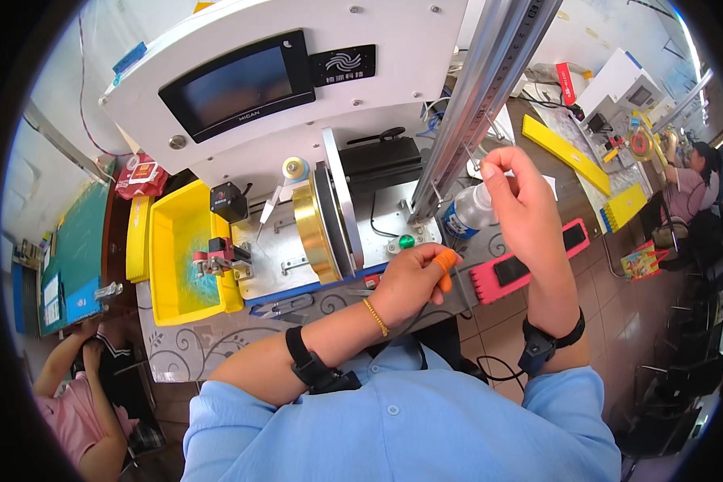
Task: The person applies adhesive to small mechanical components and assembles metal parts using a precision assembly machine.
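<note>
My right hand [524, 205] is raised beside the slanted metal post [486, 88], thumb and forefinger pinched close to a small metal guide pin [473, 157]. Whatever sits in that pinch is too fine to make out. Lower down, my left hand [414, 281] hovers at the machine's front edge with curled fingers. Orange finger covers [445, 269] show at its fingertips; anything held there is hidden. Just beyond it is a green knob [406, 241] on the machine base. A brass-coloured drum [315, 233] stands upright left of this hand. Behind my right wrist is a clear plastic bottle [470, 213].
A yellow bin [162, 265] with tangled fine strands stands left, near a small clamp [217, 259]. Pliers [285, 306] lie at the front edge. A pink notched plate [484, 281] lies right, with yellow plates [566, 153] beyond. Other people [80, 410] sit at both sides.
</note>
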A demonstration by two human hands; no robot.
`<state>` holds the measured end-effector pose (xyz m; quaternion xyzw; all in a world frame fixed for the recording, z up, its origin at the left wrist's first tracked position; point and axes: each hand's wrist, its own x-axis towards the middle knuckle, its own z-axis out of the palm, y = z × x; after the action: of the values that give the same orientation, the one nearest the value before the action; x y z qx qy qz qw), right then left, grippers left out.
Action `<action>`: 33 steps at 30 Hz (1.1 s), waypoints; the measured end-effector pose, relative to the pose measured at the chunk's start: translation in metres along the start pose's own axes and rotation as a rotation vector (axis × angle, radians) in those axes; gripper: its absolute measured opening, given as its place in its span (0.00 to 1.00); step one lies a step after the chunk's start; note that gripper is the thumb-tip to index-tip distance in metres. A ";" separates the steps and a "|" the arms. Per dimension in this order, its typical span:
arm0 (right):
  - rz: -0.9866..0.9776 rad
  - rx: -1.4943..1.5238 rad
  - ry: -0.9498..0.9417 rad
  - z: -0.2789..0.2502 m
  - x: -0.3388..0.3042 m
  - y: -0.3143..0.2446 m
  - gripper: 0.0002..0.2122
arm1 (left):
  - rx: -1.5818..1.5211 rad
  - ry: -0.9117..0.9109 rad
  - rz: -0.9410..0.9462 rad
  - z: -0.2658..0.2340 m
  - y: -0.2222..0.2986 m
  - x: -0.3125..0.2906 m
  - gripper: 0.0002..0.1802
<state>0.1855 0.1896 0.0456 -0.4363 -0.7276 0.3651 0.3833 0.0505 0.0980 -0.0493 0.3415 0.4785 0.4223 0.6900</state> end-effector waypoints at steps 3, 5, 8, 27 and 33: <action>-0.111 -0.057 0.044 0.003 0.004 0.000 0.06 | 0.002 -0.006 0.005 0.000 0.001 0.001 0.14; -0.200 -0.116 0.042 0.000 0.004 -0.001 0.07 | 0.017 -0.017 -0.005 -0.001 0.000 0.001 0.14; -0.113 -0.092 -0.035 -0.007 0.001 0.001 0.07 | 0.035 -0.017 -0.019 -0.003 -0.003 0.004 0.14; 0.067 0.494 -0.076 0.018 0.000 0.022 0.07 | 0.307 -0.148 -0.083 -0.005 0.027 -0.027 0.13; -0.133 0.309 0.108 0.022 -0.002 0.038 0.06 | 0.570 -0.278 0.189 0.002 0.056 -0.078 0.13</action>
<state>0.1805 0.1968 0.0027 -0.3420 -0.6685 0.4222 0.5078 0.0239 0.0500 0.0288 0.6180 0.4449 0.2832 0.5831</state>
